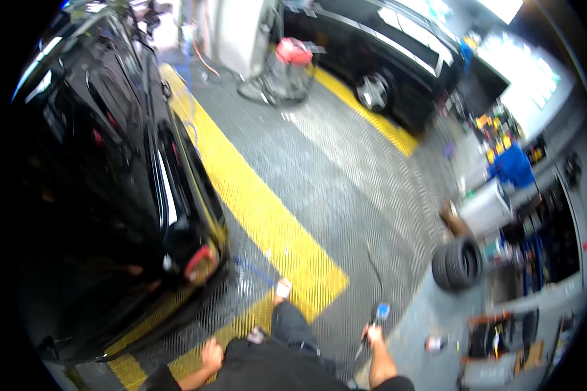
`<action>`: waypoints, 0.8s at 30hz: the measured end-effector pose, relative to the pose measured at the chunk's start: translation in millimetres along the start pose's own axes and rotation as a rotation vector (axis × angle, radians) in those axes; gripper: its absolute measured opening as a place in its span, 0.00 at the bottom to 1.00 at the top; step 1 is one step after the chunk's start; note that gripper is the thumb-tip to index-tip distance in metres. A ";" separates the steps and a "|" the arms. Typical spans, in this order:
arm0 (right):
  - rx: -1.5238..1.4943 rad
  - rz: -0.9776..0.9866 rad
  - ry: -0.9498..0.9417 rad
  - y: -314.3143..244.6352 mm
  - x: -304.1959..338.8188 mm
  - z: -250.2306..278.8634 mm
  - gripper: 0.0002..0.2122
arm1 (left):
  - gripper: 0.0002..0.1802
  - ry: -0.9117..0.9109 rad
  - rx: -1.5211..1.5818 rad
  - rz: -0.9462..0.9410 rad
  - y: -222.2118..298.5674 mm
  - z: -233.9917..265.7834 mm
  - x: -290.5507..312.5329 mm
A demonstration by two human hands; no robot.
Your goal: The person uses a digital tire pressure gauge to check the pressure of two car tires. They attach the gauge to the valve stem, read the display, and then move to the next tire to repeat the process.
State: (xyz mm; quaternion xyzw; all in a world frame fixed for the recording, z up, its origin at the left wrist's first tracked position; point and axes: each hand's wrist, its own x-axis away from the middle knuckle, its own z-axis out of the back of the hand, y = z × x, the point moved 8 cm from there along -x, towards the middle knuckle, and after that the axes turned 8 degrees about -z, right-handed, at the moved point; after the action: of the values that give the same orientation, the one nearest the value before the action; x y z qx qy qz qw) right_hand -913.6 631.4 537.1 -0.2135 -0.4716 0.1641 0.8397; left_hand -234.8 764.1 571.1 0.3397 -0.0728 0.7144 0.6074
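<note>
My right hand [373,333] is closed around a black handheld device with a small blue-lit screen [383,311]. A thin dark cord or hose rises from beside it and lies over the floor. My left hand [212,355] hangs low at the other side of my body, fingers curled in, with nothing visible in it. Nearest to that hand is the rear of a glossy black car [130,215], which fills the left side and shows a red tail light [201,262]. Motion blurs both hands somewhat.
Yellow strips [261,215] border the grey ribbed floor [319,163]. A second dark car [398,58] stands at the far side, near a red-topped machine [293,52]. To the right are stacked tires [456,263], a white bin [486,210] and shelving. A blue hose [254,267] crosses the floor.
</note>
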 end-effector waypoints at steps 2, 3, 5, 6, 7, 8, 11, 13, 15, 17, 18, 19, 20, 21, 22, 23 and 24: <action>-0.103 -0.134 -0.025 -52.2 -57.9 -25.6 0.08 | 0.16 -0.093 0.165 0.154 6.6 2.7 -63.8; -0.107 -0.159 -0.064 -86.3 -82.3 -44.7 0.06 | 0.19 -0.137 0.246 0.348 5.8 18.7 -88.6; -0.033 -0.219 -0.084 -89.7 -131.2 -55.6 0.05 | 0.21 -0.460 0.401 0.363 16.8 -30.7 -108.6; 0.101 -0.196 -0.058 -123.9 -164.7 -67.0 0.05 | 0.20 -0.545 0.463 0.337 18.6 -43.4 -141.8; 0.233 -0.171 -0.030 -157.6 -195.6 -76.2 0.04 | 0.19 -0.596 0.509 0.301 28.9 -57.2 -175.1; 0.103 -0.210 -0.090 -185.4 -208.5 -112.4 0.05 | 0.18 -0.601 0.527 0.315 18.1 -63.5 -195.7; 0.060 -0.274 -0.253 -282.2 -237.1 -201.4 0.04 | 0.16 -0.317 0.367 0.338 -11.2 -41.7 -264.0; 0.041 -0.390 -0.241 -324.8 -254.2 -189.6 0.04 | 0.11 -0.035 0.489 0.550 48.3 34.0 -300.8; 0.092 -0.462 -0.336 -389.2 -286.5 -218.2 0.03 | 0.12 0.314 0.397 0.424 99.2 130.5 -333.6; 0.230 -0.405 -0.384 -449.2 -309.4 -243.9 0.04 | 0.15 0.373 0.390 0.486 129.4 193.1 -367.4; 0.294 -0.406 -0.400 -467.6 -329.2 -255.8 0.04 | 0.12 0.387 0.388 0.473 138.2 208.1 -388.0; 0.354 -0.408 -0.412 -489.8 -340.6 -266.3 0.04 | 0.09 0.398 0.386 0.455 143.9 222.4 -412.9; 0.409 -0.372 -0.435 -515.9 -347.9 -281.5 0.04 | 0.08 0.375 0.392 0.457 144.6 235.1 -439.1; 0.461 -0.333 -0.451 -548.7 -346.1 -299.7 0.04 | 0.07 0.350 0.402 0.452 141.0 251.9 -473.6; 0.510 -0.337 -0.454 -575.2 -350.7 -315.8 0.05 | 0.06 0.324 0.413 0.444 136.2 269.4 -510.2; 0.496 -0.309 -0.445 -600.3 -355.4 -328.5 0.05 | 0.07 0.075 0.482 0.463 127.9 271.1 -554.7; 0.555 -0.238 -0.486 -620.3 -364.9 -345.8 0.06 | 0.08 -0.109 0.558 0.456 116.0 258.2 -600.9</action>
State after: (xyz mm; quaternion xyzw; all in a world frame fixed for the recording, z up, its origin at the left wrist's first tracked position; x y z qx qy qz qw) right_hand -752.3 -143.4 431.7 0.1230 -0.6160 0.2328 0.7424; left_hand -219.9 109.8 458.0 0.5050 0.0186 0.8046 0.3118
